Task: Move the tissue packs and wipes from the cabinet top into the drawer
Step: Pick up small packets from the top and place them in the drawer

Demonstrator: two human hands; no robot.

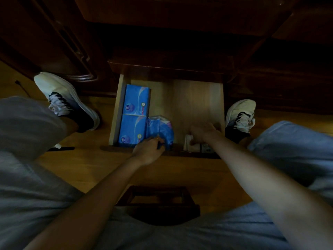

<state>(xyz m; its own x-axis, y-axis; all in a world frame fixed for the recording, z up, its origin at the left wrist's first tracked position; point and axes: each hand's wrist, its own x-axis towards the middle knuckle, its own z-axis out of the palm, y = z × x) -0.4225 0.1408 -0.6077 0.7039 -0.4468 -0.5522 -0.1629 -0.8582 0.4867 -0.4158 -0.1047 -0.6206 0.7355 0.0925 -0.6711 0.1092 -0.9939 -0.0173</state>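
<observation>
We are gripping a blue pack (162,131) with our left hand (147,150) inside the drawer (198,98), beside 2 tissue packs (134,113); our right hand (201,132) is seemingly closing on something white (189,141).

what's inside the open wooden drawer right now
Inside the open light wooden drawer: two flat blue tissue packs along its left wall, and a crumpled blue plastic pack gripped by the left hand. The right hand covers a small white item; what it is cannot be told.

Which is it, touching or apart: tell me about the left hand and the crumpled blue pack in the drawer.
Touching. The head view shows the left hand with its fingers curled on the near end of the crumpled blue pack, no gap between them.
</observation>
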